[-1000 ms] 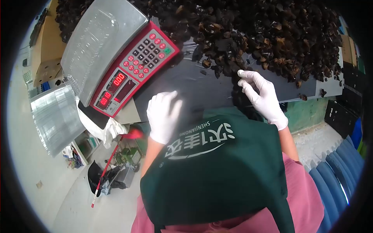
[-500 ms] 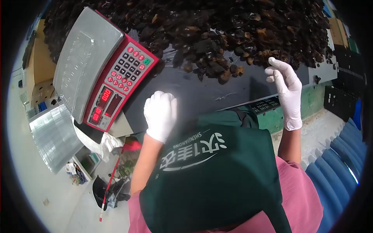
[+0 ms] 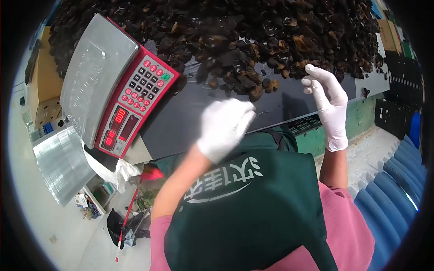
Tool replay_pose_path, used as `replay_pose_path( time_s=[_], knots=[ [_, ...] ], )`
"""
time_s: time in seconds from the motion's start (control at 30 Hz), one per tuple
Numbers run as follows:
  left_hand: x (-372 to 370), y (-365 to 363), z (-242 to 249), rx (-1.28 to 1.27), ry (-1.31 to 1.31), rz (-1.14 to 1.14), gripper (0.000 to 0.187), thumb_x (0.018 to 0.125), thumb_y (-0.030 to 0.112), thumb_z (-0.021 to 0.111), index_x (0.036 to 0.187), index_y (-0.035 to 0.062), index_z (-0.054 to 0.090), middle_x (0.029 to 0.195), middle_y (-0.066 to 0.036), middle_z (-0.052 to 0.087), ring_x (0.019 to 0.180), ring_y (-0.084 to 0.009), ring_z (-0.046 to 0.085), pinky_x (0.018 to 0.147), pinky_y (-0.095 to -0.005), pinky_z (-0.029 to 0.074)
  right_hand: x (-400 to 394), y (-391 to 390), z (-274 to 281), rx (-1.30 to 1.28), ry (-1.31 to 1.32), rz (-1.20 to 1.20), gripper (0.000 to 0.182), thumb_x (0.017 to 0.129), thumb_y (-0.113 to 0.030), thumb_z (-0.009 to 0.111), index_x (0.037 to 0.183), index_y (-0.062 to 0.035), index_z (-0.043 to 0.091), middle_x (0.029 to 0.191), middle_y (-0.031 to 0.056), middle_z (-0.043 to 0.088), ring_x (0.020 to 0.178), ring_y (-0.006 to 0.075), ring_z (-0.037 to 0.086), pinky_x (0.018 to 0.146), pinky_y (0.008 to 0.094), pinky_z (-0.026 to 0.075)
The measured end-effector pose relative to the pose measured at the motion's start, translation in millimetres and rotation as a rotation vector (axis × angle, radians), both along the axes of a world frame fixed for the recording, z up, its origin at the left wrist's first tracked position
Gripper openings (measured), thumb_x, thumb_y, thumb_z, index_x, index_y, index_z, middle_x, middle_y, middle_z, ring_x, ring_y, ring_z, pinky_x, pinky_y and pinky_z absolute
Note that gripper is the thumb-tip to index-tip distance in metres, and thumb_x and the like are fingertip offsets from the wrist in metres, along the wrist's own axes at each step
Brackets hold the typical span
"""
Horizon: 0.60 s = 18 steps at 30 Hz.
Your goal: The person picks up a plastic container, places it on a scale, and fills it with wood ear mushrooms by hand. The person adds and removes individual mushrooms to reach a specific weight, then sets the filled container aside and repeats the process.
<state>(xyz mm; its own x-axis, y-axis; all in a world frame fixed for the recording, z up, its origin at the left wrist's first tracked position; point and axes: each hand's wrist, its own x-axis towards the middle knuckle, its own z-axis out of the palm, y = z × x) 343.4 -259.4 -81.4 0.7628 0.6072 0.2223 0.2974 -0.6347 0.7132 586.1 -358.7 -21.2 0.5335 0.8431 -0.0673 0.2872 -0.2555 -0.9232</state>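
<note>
My left hand (image 3: pixel 227 128), in a white glove, hovers over the near edge of the dark table (image 3: pixel 181 110), in front of my apron. Its fingers are curled closed and blurred by motion, and whatever they may hold is hidden. My right hand (image 3: pixel 329 106), gloved in white too, is raised at the right, by the near edge of a heap of dark dried wood-ear-like pieces (image 3: pixel 253 49). Its fingers are bent and parted from the thumb, with nothing visible between them. Several loose pieces (image 3: pixel 256 93) lie at the heap's front, between the hands.
A red scale (image 3: pixel 129 99) with a silver pan (image 3: pixel 97 67) and lit digits stands at the left. Beyond it is a cardboard box (image 3: pixel 45 77). Black crates (image 3: pixel 393 115) and blue corrugated material (image 3: pixel 384 217) are at the right. My green apron (image 3: pixel 244 217) fills the lower middle.
My left hand has moved right, from near the scale to in front of the loose pieces, staying closed. My right hand keeps nearly the same pose; the whole view has shifted slightly.
</note>
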Motion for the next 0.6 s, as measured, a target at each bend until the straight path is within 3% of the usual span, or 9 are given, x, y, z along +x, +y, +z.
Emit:
replay_pose_path(
  time_s=[0.07,0.17,0.27,0.3,0.4,0.43,0.5,0.53,0.6],
  knots=[
    [-5,13,-2,0.081,0.154,0.195,0.021,0.089,0.017,0.075,0.11,0.0126,0.072,0.085,-0.008,0.068,0.075,-0.0292,0.067,0.067,-0.0385,0.052,0,-1,-11,-0.046,0.019,0.027,0.031,0.102,-0.002,0.06,0.132,-0.0007,0.067,0.122,0.0061,0.072,0.101,0.0103,0.069,0.088,0.0248,0.054],
    [-6,22,-28,0.282,0.257,0.231,0.024,0.089,0.016,0.075,0.112,0.0118,0.07,0.085,-0.009,0.064,0.072,-0.0301,0.066,0.065,-0.0393,0.052,-7,2,-16,-0.055,0.032,0.064,0.031,0.103,-0.002,0.059,0.132,-0.0003,0.066,0.123,0.0067,0.072,0.102,0.0109,0.069,0.088,0.0253,0.055],
    [-3,21,-48,0.254,0.044,0.247,0.017,0.088,0.013,0.075,0.103,0.01,0.069,0.084,-0.009,0.064,0.066,-0.03,0.064,0.061,-0.0382,0.052,-3,1,-15,-0.066,-0.004,0.094,0.031,0.104,-0.002,0.057,0.134,0.0001,0.065,0.124,0.0069,0.07,0.104,0.0122,0.068,0.088,0.0266,0.056],
    [-1,18,-41,0.136,0.039,0.278,0.011,0.086,0.007,0.074,0.095,0.0077,0.068,0.08,-0.008,0.063,0.058,-0.0252,0.059,0.058,-0.0337,0.051,0,-1,-16,-0.062,-0.006,0.089,0.031,0.104,-0.002,0.057,0.134,-0.0002,0.065,0.124,0.007,0.07,0.104,0.0122,0.068,0.088,0.0267,0.056],
    [-4,10,-28,-0.133,0.005,0.284,0.01,0.086,0.003,0.074,0.093,0.0063,0.069,0.077,-0.006,0.061,0.054,-0.0163,0.054,0.056,-0.0286,0.048,2,-2,-16,-0.084,0.021,0.037,0.031,0.1,0.0,0.061,0.13,-0.0002,0.067,0.122,0.0078,0.073,0.101,0.0118,0.07,0.091,0.026,0.054],
    [-7,5,-26,-0.233,-0.005,0.272,0.013,0.087,0.001,0.074,0.098,0.0054,0.07,0.078,-0.002,0.06,0.057,-0.0088,0.05,0.058,-0.0251,0.045,2,-3,-18,-0.088,0.021,0.046,0.03,0.1,0.0,0.062,0.13,0.0,0.067,0.121,0.008,0.073,0.101,0.012,0.07,0.091,0.0259,0.054],
    [-9,1,-20,-0.404,-0.051,0.232,0.012,0.089,0.002,0.074,0.1,0.0044,0.071,0.079,-0.001,0.061,0.06,-0.0071,0.051,0.06,-0.0244,0.046,1,-3,-25,-0.085,-0.017,0.077,0.029,0.099,-0.001,0.063,0.128,0.001,0.067,0.122,0.0091,0.073,0.1,0.0125,0.071,0.091,0.0261,0.055],
    [-11,-1,-18,-0.488,-0.075,0.212,0.012,0.089,0.003,0.074,0.101,0.0039,0.071,0.08,0.0,0.062,0.062,-0.0063,0.051,0.062,-0.0241,0.046,-4,-3,-32,-0.08,-0.077,0.088,0.029,0.096,-0.001,0.066,0.125,-0.002,0.068,0.116,0.0083,0.074,0.094,0.013,0.072,0.084,0.0257,0.056],
    [-17,-5,-20,-0.872,-0.114,0.229,0.013,0.094,0.006,0.072,0.106,0.0014,0.07,0.092,-0.004,0.07,0.071,-0.0085,0.061,0.069,-0.0249,0.052,-13,2,-38,-0.153,-0.338,0.187,0.035,0.091,-0.003,0.071,0.126,-0.0081,0.069,0.106,0.0081,0.072,0.086,0.0185,0.072,0.078,0.0289,0.055]
  ],
)
